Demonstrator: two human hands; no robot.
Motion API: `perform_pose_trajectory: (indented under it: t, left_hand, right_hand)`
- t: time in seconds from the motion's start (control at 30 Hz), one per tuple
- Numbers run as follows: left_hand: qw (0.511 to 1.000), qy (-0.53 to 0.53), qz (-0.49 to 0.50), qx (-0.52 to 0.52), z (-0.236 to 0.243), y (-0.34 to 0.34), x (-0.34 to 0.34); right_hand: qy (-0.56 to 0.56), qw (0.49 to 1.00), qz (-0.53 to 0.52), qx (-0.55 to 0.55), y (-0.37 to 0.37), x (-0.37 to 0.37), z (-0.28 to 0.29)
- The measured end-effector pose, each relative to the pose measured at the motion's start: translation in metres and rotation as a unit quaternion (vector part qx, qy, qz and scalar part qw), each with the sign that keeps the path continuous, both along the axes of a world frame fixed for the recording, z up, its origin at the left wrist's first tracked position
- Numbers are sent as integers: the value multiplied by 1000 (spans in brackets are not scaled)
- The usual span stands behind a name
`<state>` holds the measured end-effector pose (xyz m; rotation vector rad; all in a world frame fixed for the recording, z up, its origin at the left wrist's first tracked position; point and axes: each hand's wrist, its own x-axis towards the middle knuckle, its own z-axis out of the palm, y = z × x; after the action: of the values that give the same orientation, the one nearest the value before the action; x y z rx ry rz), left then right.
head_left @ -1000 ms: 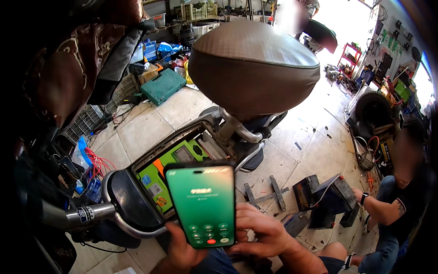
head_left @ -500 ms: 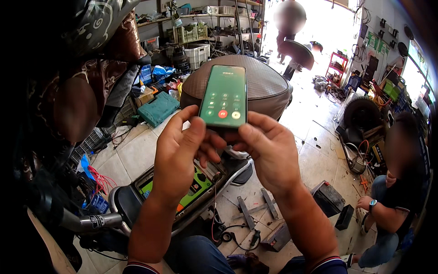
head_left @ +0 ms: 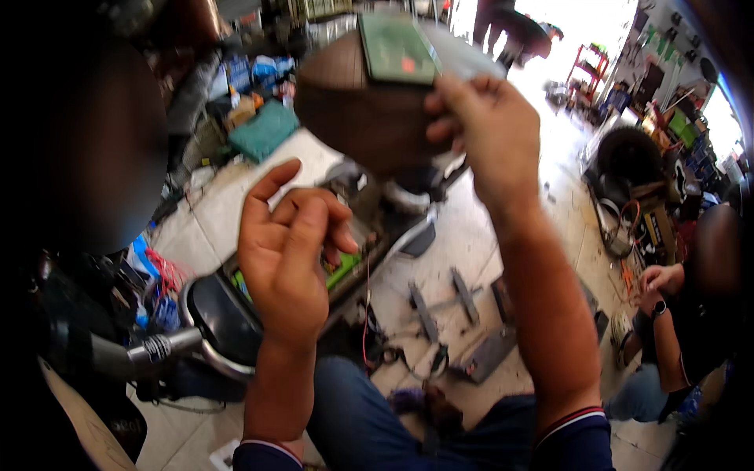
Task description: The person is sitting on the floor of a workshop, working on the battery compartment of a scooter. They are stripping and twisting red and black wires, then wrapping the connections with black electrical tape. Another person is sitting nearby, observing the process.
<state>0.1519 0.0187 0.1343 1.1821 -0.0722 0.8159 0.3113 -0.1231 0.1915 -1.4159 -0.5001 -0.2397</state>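
Observation:
Blurred, my right hand (head_left: 487, 133) reaches high at center right, gripping the lower right end of a phone (head_left: 397, 43) with a green screen, which lies over the brown scooter seat (head_left: 342, 110); whether it rests there I cannot tell. Lower left, my left hand (head_left: 287, 259) is off the phone, holding nothing, its fingers bent and apart. Behind that hand is the scooter's open compartment with a green battery (head_left: 342, 271), beside a black footrest (head_left: 220, 318).
A person (head_left: 667, 337) crouches at right; another (head_left: 491, 27) is in the doorway. Metal brackets (head_left: 463, 294) and a dark battery (head_left: 483, 353) lie on the tiled floor. A teal case (head_left: 263, 133) and red cables (head_left: 165, 267) sit left; a tire (head_left: 628, 161) is right.
The phone has moved up and away over the seat in my right hand. My left hand has let go of it and dropped lower. The view is now blurred.

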Motion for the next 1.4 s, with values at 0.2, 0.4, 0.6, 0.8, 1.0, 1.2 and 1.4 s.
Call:
perform_pose_trajectory:
  t: [0.2, 0.4, 0.6, 0.8, 1.0, 1.2, 1.4]
  left_hand:
    - [998, 23, 24, -46, -42, -10, -4]
    - [996, 24, 66, -58, -66, -6, -1]
    - [987, 160, -3, 5, -111, -3, 3]
    - [934, 311, -23, 175, -145, 4, 8]
    - [924, 319, -23, 211, -151, 7, 10]
    - [887, 372, -57, 269, -162, 20, 12]
    - [817, 194, -164, 518, -170, 17, 9]
  right_hand:
    - [-81, 996, 38, 2, -23, -5, -3]
    - [-141, 955, 14, -259, -57, -40, -104]
    - [318, 848, 173, -387, -102, -122, -358]
    - [284, 705, 235, -607, -74, -198, -450]
    - [485, 795, 323, -169, -50, -215, -467]
    - [505, 742, 420, -132, -41, -171, -378]
    - [430, 798, 406, -115, -73, -118, -307]
